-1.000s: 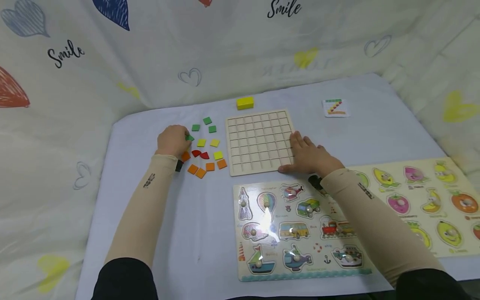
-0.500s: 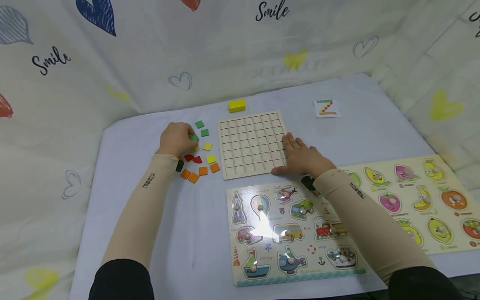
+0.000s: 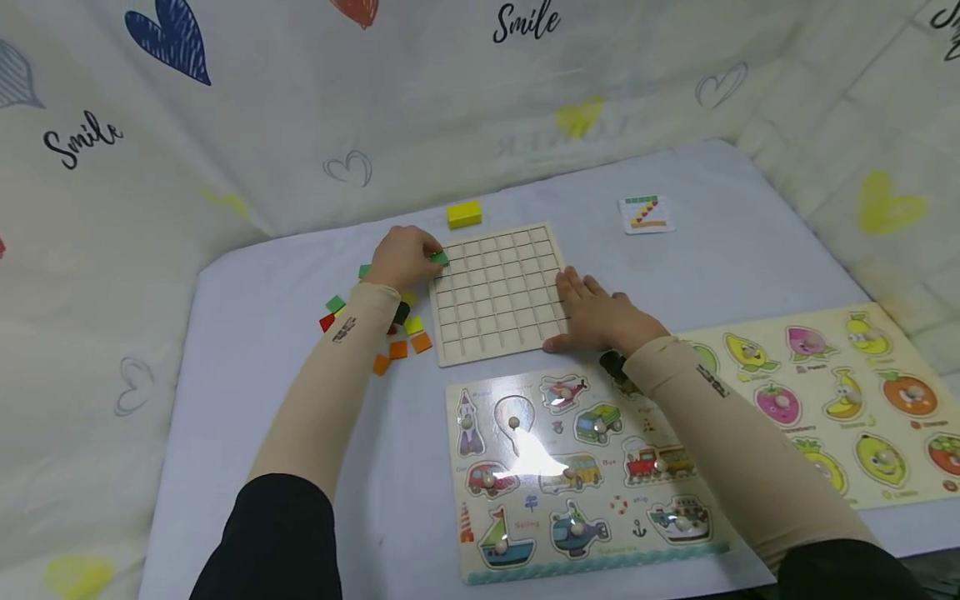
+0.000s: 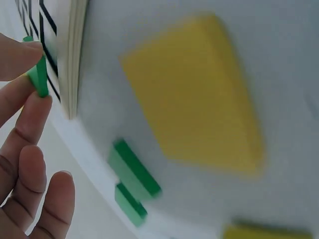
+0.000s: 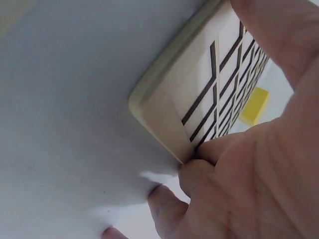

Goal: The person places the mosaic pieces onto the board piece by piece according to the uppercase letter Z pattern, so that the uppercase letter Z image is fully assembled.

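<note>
Nearest the person, the vehicle puzzle (image 3: 585, 475) and the fruit puzzle (image 3: 847, 400) are lying flat on the table (image 3: 247, 350), untouched.

The right hand (image 3: 600, 315) is lying flat, fingers straight, pressing on the near right corner of the grid board (image 3: 498, 287); nothing is gripped.

The board is showing every cell bare, so by my reading the filling is only beginning: no tile is seated yet, and the loose tiles (image 3: 401, 346), orange, yellow, red and green, are lying scattered on the table left of the board, all left to place.

The left hand (image 3: 401, 257) is pinching one green tile (image 3: 438, 259) between thumb and fingertips (image 4: 35, 107), holding it at the board's far left corner, just over the edge cell. From the left wrist view the tile is standing on edge, tilted, not flat to the board; being square, it has no clear long axis. Whether it is touching the board I cannot tell.

Farther back, a yellow block (image 3: 464, 214) and a pattern card (image 3: 645, 213) are lying on the table.
</note>
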A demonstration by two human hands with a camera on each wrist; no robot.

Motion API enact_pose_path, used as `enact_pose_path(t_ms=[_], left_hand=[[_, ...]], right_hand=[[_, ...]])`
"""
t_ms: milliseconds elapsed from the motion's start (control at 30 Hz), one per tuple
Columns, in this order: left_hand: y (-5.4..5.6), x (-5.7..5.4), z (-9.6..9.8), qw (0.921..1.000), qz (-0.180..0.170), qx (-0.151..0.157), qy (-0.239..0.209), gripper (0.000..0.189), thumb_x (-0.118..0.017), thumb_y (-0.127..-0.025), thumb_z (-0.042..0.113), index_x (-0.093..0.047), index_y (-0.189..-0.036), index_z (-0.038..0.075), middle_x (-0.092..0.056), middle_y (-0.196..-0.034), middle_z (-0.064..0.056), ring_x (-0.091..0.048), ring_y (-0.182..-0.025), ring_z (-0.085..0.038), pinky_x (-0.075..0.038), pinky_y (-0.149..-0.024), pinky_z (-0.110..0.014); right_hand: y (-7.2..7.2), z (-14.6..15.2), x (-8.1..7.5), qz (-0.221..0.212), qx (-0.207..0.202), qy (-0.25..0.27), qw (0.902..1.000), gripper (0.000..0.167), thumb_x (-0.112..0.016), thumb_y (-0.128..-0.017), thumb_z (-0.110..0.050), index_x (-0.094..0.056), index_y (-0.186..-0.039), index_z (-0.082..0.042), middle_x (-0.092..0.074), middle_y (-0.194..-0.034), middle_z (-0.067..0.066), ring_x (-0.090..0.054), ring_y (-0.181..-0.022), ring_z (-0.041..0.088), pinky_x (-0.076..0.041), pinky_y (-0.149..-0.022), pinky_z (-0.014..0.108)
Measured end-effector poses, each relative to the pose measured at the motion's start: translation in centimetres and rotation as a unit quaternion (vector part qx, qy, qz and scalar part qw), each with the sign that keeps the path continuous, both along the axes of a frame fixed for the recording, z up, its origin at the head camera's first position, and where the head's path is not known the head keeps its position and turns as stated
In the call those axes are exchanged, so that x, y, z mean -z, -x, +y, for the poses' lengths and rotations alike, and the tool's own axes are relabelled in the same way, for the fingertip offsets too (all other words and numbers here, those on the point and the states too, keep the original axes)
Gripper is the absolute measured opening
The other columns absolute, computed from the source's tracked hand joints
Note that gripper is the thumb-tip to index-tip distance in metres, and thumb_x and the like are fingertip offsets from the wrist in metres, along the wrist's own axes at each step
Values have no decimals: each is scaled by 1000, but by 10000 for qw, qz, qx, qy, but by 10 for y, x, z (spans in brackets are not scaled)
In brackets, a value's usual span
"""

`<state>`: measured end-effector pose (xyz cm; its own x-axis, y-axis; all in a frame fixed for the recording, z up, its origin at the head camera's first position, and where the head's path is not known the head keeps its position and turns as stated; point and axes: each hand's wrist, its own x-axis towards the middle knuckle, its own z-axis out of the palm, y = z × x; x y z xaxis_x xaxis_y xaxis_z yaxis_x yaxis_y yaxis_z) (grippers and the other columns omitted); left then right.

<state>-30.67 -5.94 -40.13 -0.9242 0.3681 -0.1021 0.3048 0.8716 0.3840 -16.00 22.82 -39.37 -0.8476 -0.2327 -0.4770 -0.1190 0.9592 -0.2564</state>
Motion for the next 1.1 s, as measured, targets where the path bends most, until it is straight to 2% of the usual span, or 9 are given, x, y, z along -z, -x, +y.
enact_pose_path(t_ms=[167,300,600,833,933,1100], left_hand=[[9,5,20,9998,-104,87,-126,32,-74,-93,16,-77,-124,9,-76,-121,-10,-68,-112,-25,-56,-101,-42],[11,2,29,9997,-197,118,-21,31,-71,-96,15,-75,-126,10,-75,-124,-10,-67,-116,-26,-55,-104,-43],[11,-3,32,9993,-190,46,315,30,-74,-96,15,-76,-126,11,-75,-127,-7,-68,-118,-23,-56,-104,-41],[9,-5,17,9993,-192,-18,311,34,-71,-97,18,-73,-130,8,-72,-131,-10,-65,-119,-25,-54,-105,-42],[11,-7,3,9991,-153,-199,345,35,-67,-99,18,-72,-131,8,-71,-132,-10,-64,-120,-27,-54,-105,-44],[13,-9,-25,9973,-253,-488,483,35,-70,-98,20,-71,-131,8,-71,-131,-10,-64,-117,-27,-53,-105,-44]], right_hand=[[2,1,-1,-112,23,99,9999,113,-68,-97,-53,5,-164,2,8,-173,24,-4,-158,52,-21,-118,79],[4,3,0,-148,60,130,9998,114,-69,-96,-52,5,-165,1,9,-173,23,-3,-159,52,-20,-118,79],[8,0,0,-239,165,128,9995,117,-73,-94,-49,6,-164,2,10,-173,23,-2,-159,52,-21,-118,78],[8,-4,-1,-307,60,147,9994,116,-71,-95,-50,7,-164,2,12,-173,23,-1,-158,54,-19,-121,75],[9,-3,-1,-287,3,110,9995,115,-69,-96,-50,8,-164,2,13,-172,25,-1,-157,55,-19,-121,75],[9,-1,-1,-321,17,157,9994,115,-69,-97,-49,8,-163,4,13,-171,26,0,-157,56,-18,-120,77]])
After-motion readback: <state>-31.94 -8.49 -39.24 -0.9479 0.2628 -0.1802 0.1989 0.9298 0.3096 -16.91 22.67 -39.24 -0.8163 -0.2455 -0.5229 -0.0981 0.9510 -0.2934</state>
